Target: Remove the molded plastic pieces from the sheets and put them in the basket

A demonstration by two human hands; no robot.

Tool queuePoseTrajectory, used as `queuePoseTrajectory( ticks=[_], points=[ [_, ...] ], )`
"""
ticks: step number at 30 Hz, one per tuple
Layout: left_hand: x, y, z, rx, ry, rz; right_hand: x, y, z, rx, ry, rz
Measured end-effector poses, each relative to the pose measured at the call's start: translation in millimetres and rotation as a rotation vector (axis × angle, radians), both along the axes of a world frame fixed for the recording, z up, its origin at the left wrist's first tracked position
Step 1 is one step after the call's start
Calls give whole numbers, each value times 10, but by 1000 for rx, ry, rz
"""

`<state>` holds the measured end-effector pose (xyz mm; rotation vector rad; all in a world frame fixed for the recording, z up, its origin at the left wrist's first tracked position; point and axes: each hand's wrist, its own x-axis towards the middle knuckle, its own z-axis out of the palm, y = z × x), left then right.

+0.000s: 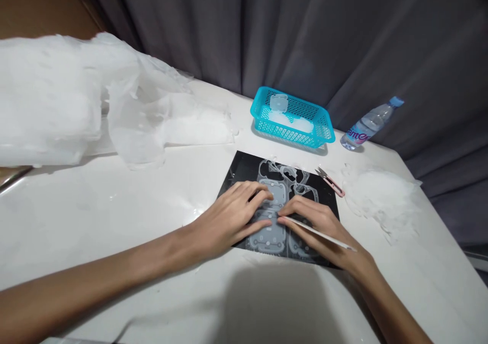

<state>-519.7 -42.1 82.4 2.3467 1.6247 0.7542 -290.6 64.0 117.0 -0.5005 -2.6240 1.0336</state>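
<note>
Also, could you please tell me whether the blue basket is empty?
Not empty: translucent, whitish pieces show inside the blue basket.

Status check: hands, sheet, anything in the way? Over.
Left hand on translucent sheet; right hand pinching slim white tool over it. Sheet lying on black mat. Pink-handled snips at mat's edge.

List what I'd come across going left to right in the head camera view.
Whitish pile → left hand → blue basket → pink-handled snips → water bottle.
</note>
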Motion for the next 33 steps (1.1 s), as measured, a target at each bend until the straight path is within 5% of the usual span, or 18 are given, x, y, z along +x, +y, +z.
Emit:
queuePoseTrajectory(
  ticks=[6, 12, 33],
  points=[
    [56, -126, 51, 218, 192, -120, -38, 28, -23, 13, -34, 32],
    [117, -173, 15, 344, 310, -97, -32, 44, -16, 30, -32, 47],
    [198, -238, 70, 285, 305, -60, -150, 73, -433, 620, 48, 98]
  ],
)
